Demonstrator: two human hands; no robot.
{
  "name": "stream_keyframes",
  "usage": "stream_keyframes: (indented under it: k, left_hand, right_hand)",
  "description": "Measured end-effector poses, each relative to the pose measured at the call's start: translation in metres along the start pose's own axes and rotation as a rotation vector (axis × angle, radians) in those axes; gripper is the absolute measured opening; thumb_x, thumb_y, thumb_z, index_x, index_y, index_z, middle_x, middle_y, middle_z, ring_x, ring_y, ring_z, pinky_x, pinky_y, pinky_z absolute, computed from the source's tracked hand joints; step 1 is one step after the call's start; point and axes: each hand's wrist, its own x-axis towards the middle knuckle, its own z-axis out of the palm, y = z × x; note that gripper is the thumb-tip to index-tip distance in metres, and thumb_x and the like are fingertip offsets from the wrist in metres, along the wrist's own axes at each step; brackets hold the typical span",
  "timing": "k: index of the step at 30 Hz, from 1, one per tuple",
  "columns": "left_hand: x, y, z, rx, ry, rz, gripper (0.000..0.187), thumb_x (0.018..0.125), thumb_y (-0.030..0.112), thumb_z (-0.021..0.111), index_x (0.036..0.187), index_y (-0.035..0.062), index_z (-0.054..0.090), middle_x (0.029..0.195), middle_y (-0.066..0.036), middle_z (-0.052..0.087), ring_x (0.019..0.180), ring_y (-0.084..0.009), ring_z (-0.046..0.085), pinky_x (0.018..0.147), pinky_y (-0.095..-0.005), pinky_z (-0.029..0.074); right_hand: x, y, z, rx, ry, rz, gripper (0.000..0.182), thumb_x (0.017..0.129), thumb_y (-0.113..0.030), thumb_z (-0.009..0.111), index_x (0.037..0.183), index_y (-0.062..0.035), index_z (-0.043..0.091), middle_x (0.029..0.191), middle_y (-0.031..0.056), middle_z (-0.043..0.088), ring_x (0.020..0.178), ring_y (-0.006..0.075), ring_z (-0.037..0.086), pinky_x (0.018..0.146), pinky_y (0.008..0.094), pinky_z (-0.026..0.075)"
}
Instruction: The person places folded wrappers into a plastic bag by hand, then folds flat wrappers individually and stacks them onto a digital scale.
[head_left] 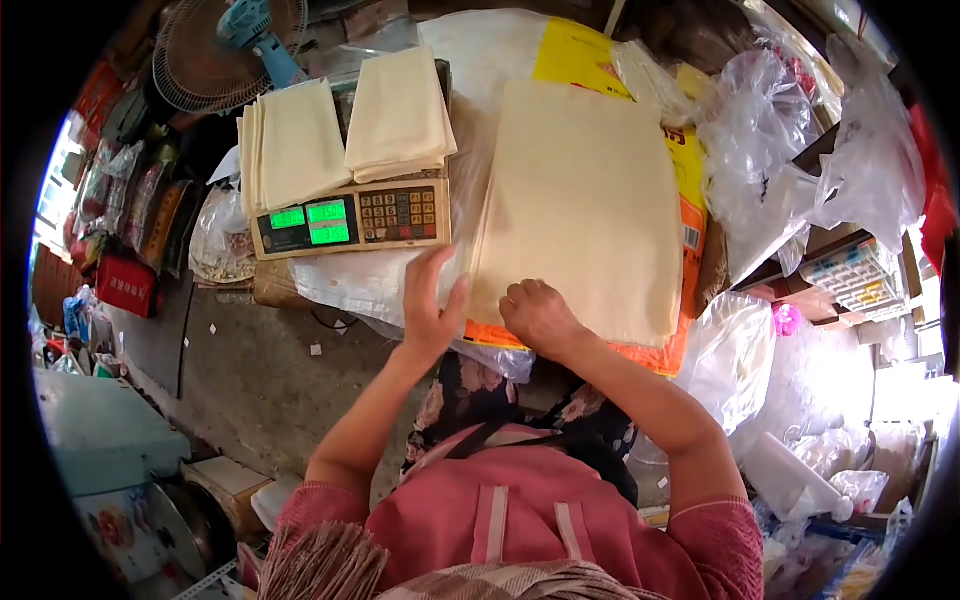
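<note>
A large stack of thin cream sheets [590, 210] lies in front of me on orange and yellow packaging. At its lower left corner my right hand [540, 315] rests on the top sheet with curled fingers; whether it pinches a sheet is too small to tell. Beside the stack's left edge my left hand [434, 305] is raised with fingers apart, holding nothing. Up and to the left, a scale [405, 212] with green lit displays and a keypad carries two folded piles of cream sheets, a left one [300, 145] and a right one [400, 110].
A fan [215, 50] stands at the upper left, behind the scale. Clear plastic bags [755, 130] crowd the right side, near a white keypad-like device [855, 275]. A red box [128, 285] and packed goods are at the far left. A pale green lid [100, 430] sits lower left.
</note>
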Motion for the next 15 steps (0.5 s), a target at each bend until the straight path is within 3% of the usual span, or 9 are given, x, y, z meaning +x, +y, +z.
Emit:
stream_keyframes:
  k: [2,4,5,6,9,10,12,15]
  left_hand:
    - [-0.014,0.003,0.006,-0.042,0.007,0.027,0.029,0.081,0.002,0.060,0.110,0.0002,0.055,0.113,-0.017,0.056,0.104,-0.0302,0.054,0.088,-0.0369,0.043]
    - [-0.014,0.008,0.010,-0.043,-0.038,0.118,0.028,0.075,-0.008,0.057,0.101,0.0009,0.056,0.104,-0.016,0.059,0.095,-0.0319,0.057,0.083,-0.0365,0.045]
    - [-0.015,0.003,0.009,-0.050,-0.122,0.173,0.030,0.072,-0.012,0.055,0.099,0.0011,0.057,0.101,-0.016,0.059,0.090,-0.0315,0.058,0.077,-0.0355,0.046]
    - [-0.017,-0.001,0.009,-0.055,-0.207,0.226,0.032,0.069,-0.015,0.052,0.096,0.0014,0.057,0.098,-0.015,0.060,0.084,-0.0311,0.059,0.072,-0.0344,0.047]
    - [-0.014,0.006,0.011,-0.114,-0.116,0.046,0.033,0.066,-0.019,0.047,0.090,0.0014,0.057,0.094,-0.012,0.059,0.077,-0.0274,0.058,0.062,-0.0308,0.046]
    - [-0.014,0.006,0.012,-0.122,-0.090,0.016,0.033,0.065,-0.019,0.046,0.089,0.0015,0.056,0.092,-0.012,0.058,0.077,-0.0272,0.058,0.061,-0.0310,0.046]
    - [-0.016,0.003,0.013,-0.136,-0.036,-0.047,0.032,0.064,-0.019,0.046,0.086,0.0016,0.055,0.089,-0.011,0.057,0.077,-0.0268,0.057,0.059,-0.0314,0.046]
    - [-0.019,0.006,0.006,-0.103,-0.005,-0.049,0.031,0.063,-0.019,0.045,0.085,0.0018,0.054,0.089,-0.011,0.057,0.076,-0.0261,0.057,0.057,-0.0312,0.045]
  right_hand:
    - [0.006,0.011,-0.003,0.075,-0.047,0.038,0.001,0.072,-0.006,0.059,0.072,-0.0050,0.060,0.076,0.0076,0.060,0.069,0.0194,0.060,0.068,0.0318,0.052]
    - [0.014,0.026,-0.023,1.097,0.110,0.743,0.004,0.076,-0.003,0.060,0.078,-0.0029,0.064,0.079,0.0104,0.065,0.068,0.0155,0.063,0.059,0.0273,0.051]
    - [0.016,0.041,-0.036,1.091,0.133,0.872,0.008,0.077,-0.004,0.062,0.085,-0.0028,0.065,0.081,0.0117,0.067,0.068,0.0131,0.064,0.059,0.0281,0.051]
    - [0.012,0.050,-0.032,0.910,0.321,0.754,0.007,0.077,-0.006,0.063,0.083,-0.0037,0.064,0.082,0.0107,0.066,0.070,0.0181,0.064,0.062,0.0307,0.051]
    - [0.000,0.017,-0.033,0.677,0.160,0.351,0.011,0.077,-0.014,0.064,0.085,-0.0065,0.064,0.088,0.0093,0.062,0.080,0.0275,0.061,0.073,0.0358,0.050]
    - [0.002,0.007,-0.024,0.358,0.152,0.136,0.012,0.077,-0.015,0.063,0.084,-0.0054,0.063,0.086,0.0089,0.061,0.079,0.0268,0.060,0.073,0.0355,0.050]
    - [0.002,-0.003,0.002,-0.065,0.025,-0.024,0.013,0.078,-0.018,0.063,0.081,-0.0053,0.062,0.083,0.0084,0.060,0.076,0.0251,0.059,0.073,0.0332,0.049]
    - [0.007,0.010,0.007,0.151,-0.049,0.005,0.008,0.078,-0.010,0.062,0.082,-0.0033,0.061,0.085,0.0085,0.062,0.078,0.0222,0.061,0.073,0.0300,0.050]
